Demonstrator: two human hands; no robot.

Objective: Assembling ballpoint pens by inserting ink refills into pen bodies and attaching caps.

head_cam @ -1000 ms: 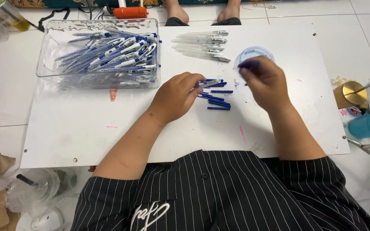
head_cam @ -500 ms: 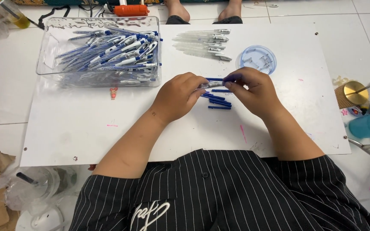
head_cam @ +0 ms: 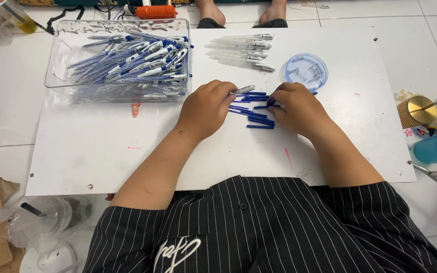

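We see two bare hands over a small heap of blue refills (head_cam: 253, 112), which lies on a white board (head_cam: 102, 151). We use this heap as our landmark.

The left hand (head_cam: 206, 108) rests at the left side of the heap. Its fingers pinch a clear pen piece (head_cam: 244, 89) just above the heap. That piece lies almost flat and points right and a little up.

The right hand (head_cam: 297, 108) rests at the right side of the heap. Its fingertips pinch one blue refill (head_cam: 266, 106) at the heap's right edge. The refill lies flat, left to right, and its free end points at the left hand. The clear piece and the refill are close, but not touching. The right hand is nearer to the refill.

Up and right of the heap sits a round blue lid (head_cam: 305, 71) with tiny parts. Right above the heap lie clear pen tubes (head_cam: 241, 51). Up and left stands a clear box (head_cam: 61, 45) full of finished pens (head_cam: 137, 60).

One second ago the right hand was up by the blue lid. Now it is down at the heap.
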